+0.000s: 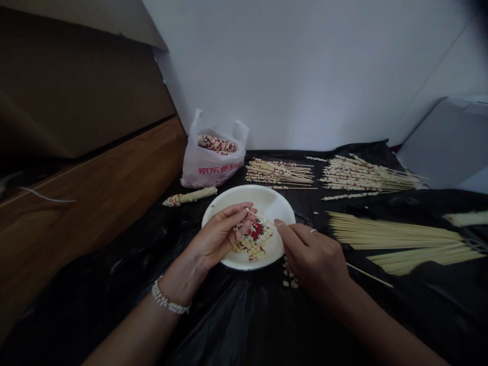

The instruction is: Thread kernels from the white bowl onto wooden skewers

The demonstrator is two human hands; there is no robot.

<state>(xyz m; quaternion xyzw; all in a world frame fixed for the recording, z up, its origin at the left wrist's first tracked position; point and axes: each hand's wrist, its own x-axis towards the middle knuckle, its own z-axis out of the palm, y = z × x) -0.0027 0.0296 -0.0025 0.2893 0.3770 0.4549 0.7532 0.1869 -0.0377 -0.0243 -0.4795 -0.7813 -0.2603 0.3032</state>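
One bowl (280, 212) sits below, probably to catch loose kernels (250, 250). The left hand (224, 231) pinches what seems a kernel (247, 209) at the tip of a stick (369, 275); the right hand (314, 251) clasps this stick, aimed toward ten o'clock. Spare sticks (392, 235) lie at three o'clock, perhaps for easy reach.

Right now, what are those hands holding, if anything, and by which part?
The right hand holds a thin skewer partway along its length. The left hand's fingertips are at its tip, where they seem to pinch a pale kernel.
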